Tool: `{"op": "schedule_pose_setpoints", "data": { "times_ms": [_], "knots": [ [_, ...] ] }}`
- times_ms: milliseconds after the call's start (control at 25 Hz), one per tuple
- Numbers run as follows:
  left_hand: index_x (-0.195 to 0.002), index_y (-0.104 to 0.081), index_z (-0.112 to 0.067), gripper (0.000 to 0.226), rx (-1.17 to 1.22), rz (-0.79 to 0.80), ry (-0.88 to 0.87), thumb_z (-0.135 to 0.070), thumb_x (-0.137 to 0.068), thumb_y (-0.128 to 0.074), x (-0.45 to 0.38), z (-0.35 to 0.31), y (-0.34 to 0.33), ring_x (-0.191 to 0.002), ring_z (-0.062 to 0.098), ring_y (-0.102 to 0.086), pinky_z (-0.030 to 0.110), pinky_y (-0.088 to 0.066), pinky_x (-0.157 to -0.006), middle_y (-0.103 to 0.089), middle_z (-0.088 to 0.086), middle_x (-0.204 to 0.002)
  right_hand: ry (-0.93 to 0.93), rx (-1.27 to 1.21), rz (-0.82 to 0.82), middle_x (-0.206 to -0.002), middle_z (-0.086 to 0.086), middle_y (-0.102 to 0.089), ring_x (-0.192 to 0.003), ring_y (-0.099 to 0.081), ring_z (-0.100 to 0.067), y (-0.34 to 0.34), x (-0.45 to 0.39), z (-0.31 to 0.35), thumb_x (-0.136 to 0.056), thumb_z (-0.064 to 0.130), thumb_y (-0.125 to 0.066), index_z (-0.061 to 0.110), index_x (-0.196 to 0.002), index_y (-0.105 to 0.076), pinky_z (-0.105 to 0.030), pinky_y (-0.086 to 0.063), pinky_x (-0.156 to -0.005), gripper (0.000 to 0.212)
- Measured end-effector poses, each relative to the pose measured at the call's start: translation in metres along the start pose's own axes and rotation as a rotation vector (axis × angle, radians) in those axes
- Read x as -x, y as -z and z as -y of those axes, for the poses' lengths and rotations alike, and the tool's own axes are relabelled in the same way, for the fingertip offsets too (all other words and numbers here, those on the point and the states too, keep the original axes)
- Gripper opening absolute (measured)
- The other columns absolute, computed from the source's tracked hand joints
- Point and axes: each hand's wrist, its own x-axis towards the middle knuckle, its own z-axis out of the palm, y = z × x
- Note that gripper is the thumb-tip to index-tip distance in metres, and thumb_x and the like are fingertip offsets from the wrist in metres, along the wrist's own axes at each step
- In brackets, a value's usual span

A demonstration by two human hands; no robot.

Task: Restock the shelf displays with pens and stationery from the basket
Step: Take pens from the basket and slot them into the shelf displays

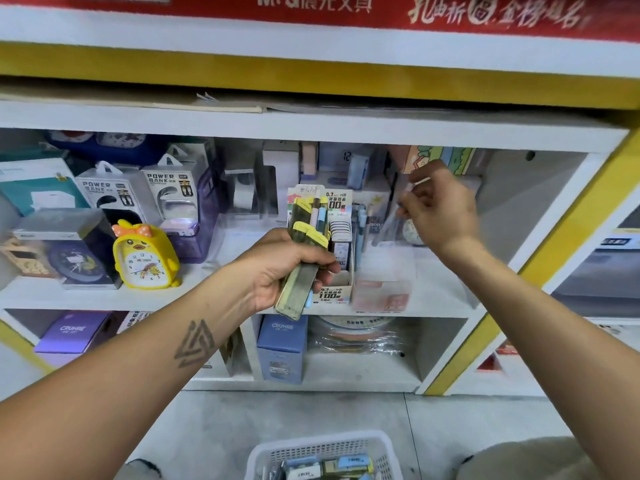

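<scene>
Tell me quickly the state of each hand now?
Left hand: grips a bundle of packaged pens.
Right hand: fingers curled, pinching something blurred; cannot identify it.

A stationery shop: stocked display shelves (311,126) (boxed power banks (104,192)).

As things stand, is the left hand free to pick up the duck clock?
Probably not: the left hand already grips a bundle of pen packs, though nothing stands in front of the duck clock.

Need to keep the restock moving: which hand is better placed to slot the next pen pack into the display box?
Probably the right hand: it is raised beside the display box, pinching only something small and blurred. The left hand is full, gripping the bundle of pen packs, so it serves better as the supply.
</scene>
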Motion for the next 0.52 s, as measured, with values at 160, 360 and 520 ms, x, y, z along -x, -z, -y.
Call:
{"op": "schedule_pose_setpoints", "data": {
  "times_ms": [160, 360, 520],
  "knots": [
    [-0.092, -0.067, 0.008, 0.014, 0.003, 0.020, -0.003, 0.009, -0.079, -0.070, -0.002, 0.001, -0.012, -0.057, 0.028, -0.064, 0.027, -0.050, -0.047, -0.069, 0.030, -0.084, 0.061, 0.113, 0.092, -0.084, -0.008, -0.071, -0.081, -0.070, -0.030, -0.007, 0.008, -0.017, -0.098, 0.013, -0.057, 0.021, -0.097, -0.049, -0.049, -0.058, -0.075, 0.011],
    [-0.086, -0.068, 0.009, 0.006, 0.007, 0.041, -0.012, 0.010, -0.080, -0.069, -0.006, 0.004, -0.018, -0.056, 0.027, -0.064, 0.027, -0.051, -0.046, -0.069, 0.030, -0.082, 0.177, 0.192, 0.144, -0.081, -0.015, -0.070, -0.081, -0.066, -0.038, -0.017, 0.011, -0.019, -0.098, 0.010, -0.053, 0.012, -0.100, -0.048, -0.051, -0.055, -0.068, 0.005],
    [-0.086, -0.068, 0.007, 0.006, -0.003, 0.063, -0.014, 0.009, -0.080, -0.069, -0.009, 0.002, -0.016, -0.056, 0.027, -0.064, 0.027, -0.051, -0.047, -0.069, 0.028, -0.081, 0.238, 0.199, 0.124, -0.079, -0.013, -0.071, -0.077, -0.068, -0.035, -0.019, 0.010, -0.018, -0.098, 0.009, -0.055, 0.010, -0.098, -0.051, -0.049, -0.054, -0.065, 0.004]
  ]
}}
